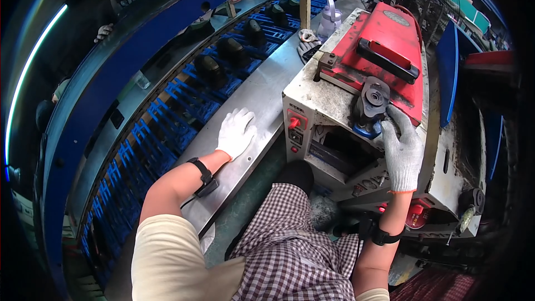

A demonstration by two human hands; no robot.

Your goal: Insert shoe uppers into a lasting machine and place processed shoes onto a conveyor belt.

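Note:
My left hand (pixel 236 132), in a white knitted glove, lies flat on a bare metal ledge (pixel 262 97) with its fingers stretched out and nothing in them. On the right stands a whitish, stained machine (pixel 320 92) with a red lid (pixel 382 39) and a black handle (pixel 387 60). A dark grey latch-like part (pixel 374 98) with a round boss sits at the lid's near edge, above a blue piece (pixel 368 130). Bent around the right side of this part are the gloved fingers of my right hand (pixel 403 147); their tips are partly hidden.
Left of the ledge runs a conveyor with blue slatted racks (pixel 167 97) carrying several dark rounded pieces (pixel 231 50). A lilac bottle (pixel 330 19) and a grey glove (pixel 307 44) are by the machine's far corner. Below the lid, the machine's front has an opening (pixel 340 147) and a red switch (pixel 295 122).

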